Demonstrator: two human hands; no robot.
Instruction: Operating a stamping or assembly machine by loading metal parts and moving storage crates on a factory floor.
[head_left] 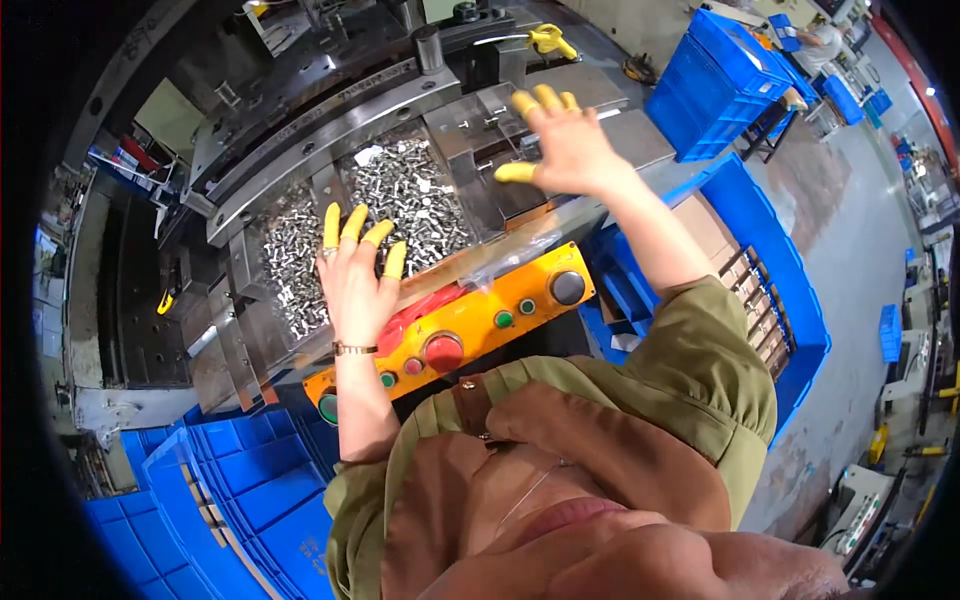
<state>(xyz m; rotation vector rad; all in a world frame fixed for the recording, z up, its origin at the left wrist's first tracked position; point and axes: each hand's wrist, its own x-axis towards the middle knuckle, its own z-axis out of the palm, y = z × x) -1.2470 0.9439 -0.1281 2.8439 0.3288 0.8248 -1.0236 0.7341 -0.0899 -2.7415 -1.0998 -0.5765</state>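
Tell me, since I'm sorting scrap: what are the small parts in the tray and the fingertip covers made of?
The small parts look like bare metal, probably steel: silvery and glinting. The fingertip covers on the left hand look like matte yellow rubber or latex.

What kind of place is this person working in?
Most likely a factory floor, at a metal press. A tray of small metal parts sits before the hands, a yellow control box with push buttons runs along the front, and blue crates stand stacked around.

Two open trays of small silver metal screws (400,200) are set side by side on the grey steel press bed (300,110). An orange button panel (470,325) is mounted before them; blue plastic crates (715,70) are stacked right.
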